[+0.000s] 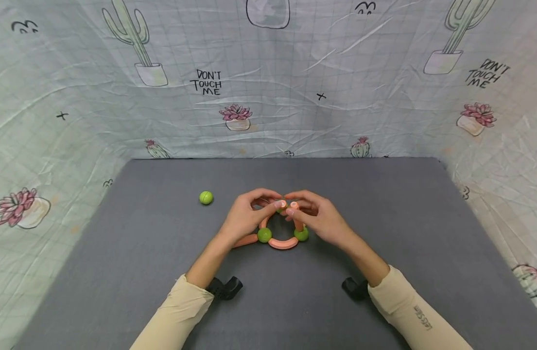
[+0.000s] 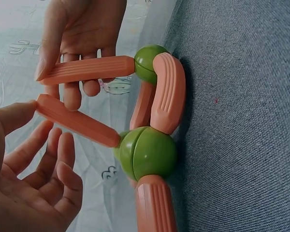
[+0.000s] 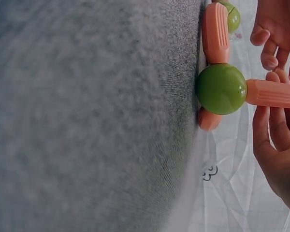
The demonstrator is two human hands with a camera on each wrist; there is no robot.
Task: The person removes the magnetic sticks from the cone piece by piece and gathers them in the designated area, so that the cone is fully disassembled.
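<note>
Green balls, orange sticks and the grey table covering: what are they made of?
Green balls: probably plastic, glossy with bright highlights. Orange sticks: likely molded plastic, satin, with even ridges. Grey covering: apparently matte fabric, showing a woven-looking grain.

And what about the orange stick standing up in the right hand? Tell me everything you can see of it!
The orange stick is straight and looks like smooth plastic, with grooves running lengthwise along its side. It stands roughly upright, its bottom end against a green ball that sits on the grey tabletop. The right hand holds it near the top, with the thumb at its upper end. I can't see what joins it to the ball.
</note>
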